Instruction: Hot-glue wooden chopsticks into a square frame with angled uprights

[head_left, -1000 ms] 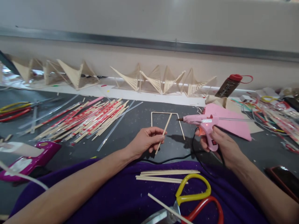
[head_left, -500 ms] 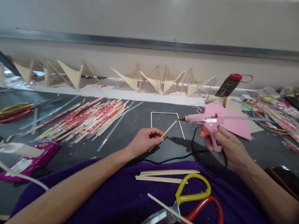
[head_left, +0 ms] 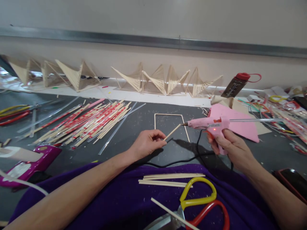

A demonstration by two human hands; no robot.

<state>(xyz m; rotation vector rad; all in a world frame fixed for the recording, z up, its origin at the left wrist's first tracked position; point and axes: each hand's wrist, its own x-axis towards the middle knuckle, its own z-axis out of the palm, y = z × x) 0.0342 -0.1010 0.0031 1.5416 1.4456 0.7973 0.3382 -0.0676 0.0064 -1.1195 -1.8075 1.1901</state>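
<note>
My left hand (head_left: pixel 148 144) is closed, pinching a thin wooden stick (head_left: pixel 173 132) that slants up to the right. In my right hand (head_left: pixel 233 145) is a pink hot glue gun (head_left: pixel 208 123), its small light lit and a clear glue stick (head_left: pixel 254 120) jutting from the back. The gun's nozzle meets or nearly meets the upper end of the stick. Behind them, a three-sided frame of sticks (head_left: pixel 168 114) lies flat on the dark table. On my purple-covered lap rest several cut sticks (head_left: pixel 168 183) and scissors (head_left: pixel 198 204) with one yellow and one red handle.
Left of the frame lies a pile of wrapped chopsticks (head_left: pixel 96 123). A purple glue gun (head_left: pixel 45 156) sits at far left. Several stick models (head_left: pixel 153 80) line the wall beside a red-capped bottle (head_left: pixel 236 84). A black cord (head_left: pixel 177 163) crosses the table; a phone (head_left: pixel 291 182) lies right.
The glue gun has shifted slightly left and down, bringing its nozzle to the stick's tip. The left hand has moved slightly, still holding the stick.
</note>
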